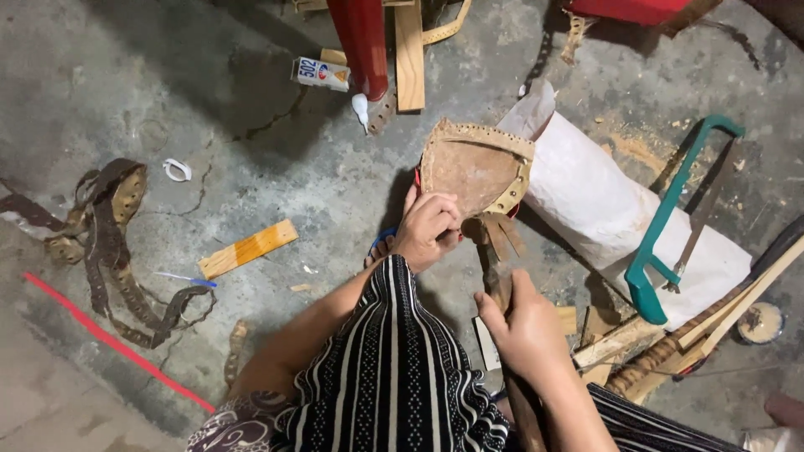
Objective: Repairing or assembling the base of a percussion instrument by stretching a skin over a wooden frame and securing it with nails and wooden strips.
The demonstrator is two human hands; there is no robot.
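Note:
My left hand (427, 228) grips the lower edge of a brown leather piece (473, 167), shield-shaped with a punched tan border. The piece sits atop a worn wooden stick (497, 268) that runs down toward me. My right hand (528, 331) is closed around that stick lower down. Split leather strips hang where piece and stick meet. My knees, in black-and-white striped cloth (394, 377), fill the bottom of the view.
A white paper roll (603, 201) lies right of the leather piece, with a green hacksaw (670, 226) on it. Punched leather straps (109, 243) lie at left, near a small wood block (249, 249). A glue tube (322, 74) and red post (362, 42) stand behind. Wood scraps (670, 343) lie at right.

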